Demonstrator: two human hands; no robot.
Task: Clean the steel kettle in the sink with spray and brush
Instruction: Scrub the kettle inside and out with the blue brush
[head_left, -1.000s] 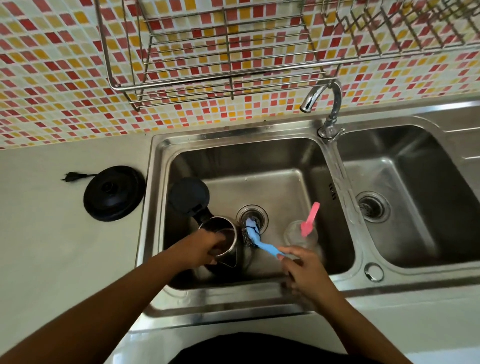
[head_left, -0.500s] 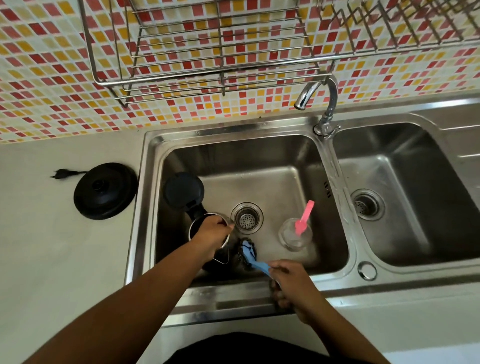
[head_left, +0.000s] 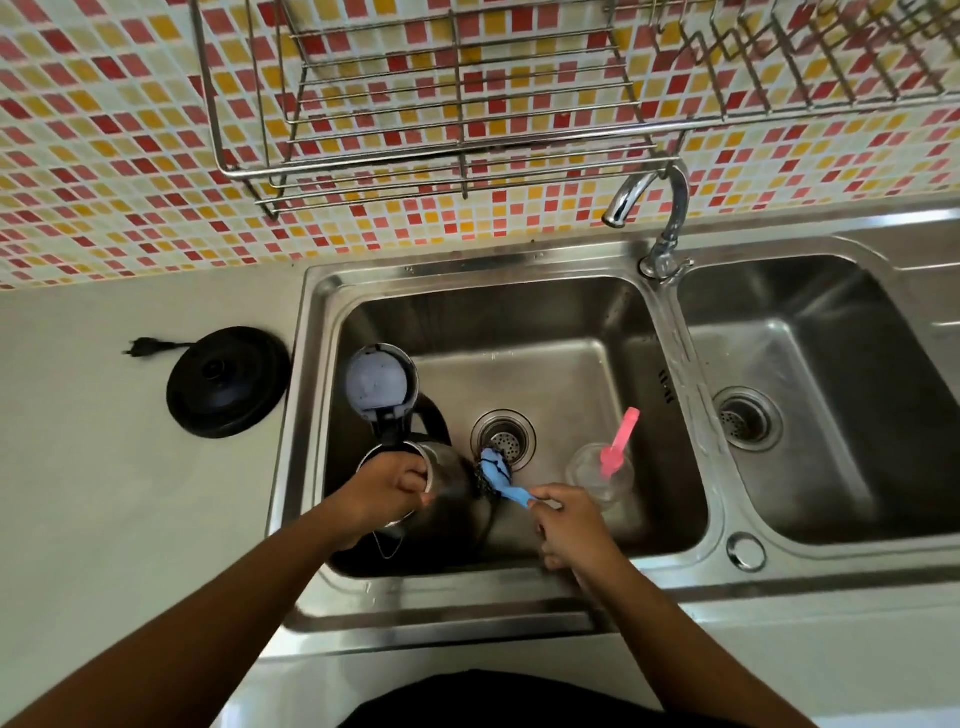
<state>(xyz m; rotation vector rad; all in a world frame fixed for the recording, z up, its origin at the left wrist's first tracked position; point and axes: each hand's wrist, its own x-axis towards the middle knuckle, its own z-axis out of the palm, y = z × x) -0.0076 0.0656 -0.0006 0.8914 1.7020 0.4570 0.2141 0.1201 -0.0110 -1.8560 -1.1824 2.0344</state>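
The steel kettle (head_left: 451, 486) stands in the left sink basin (head_left: 561, 322), its black lid (head_left: 382, 384) flipped open toward the back. My left hand (head_left: 387, 488) grips the kettle's rim at the top. My right hand (head_left: 569, 525) holds the handle of a blue brush (head_left: 498, 475). The brush's dark bristled head presses against the kettle's right side. A clear spray bottle (head_left: 600, 475) with a pink trigger (head_left: 621, 439) stands upright in the same basin, just right of the drain (head_left: 504, 439).
The kettle's black base (head_left: 228, 382) with its plug lies on the counter left of the sink. The tap (head_left: 657, 218) stands between the two basins. A second basin (head_left: 831, 395) lies to the right. A wire dish rack (head_left: 467, 93) hangs on the tiled wall above.
My right hand has moved the brush along the kettle's side, down and back up. My left hand has shifted its grip on the kettle's rim. The view has shifted slightly.
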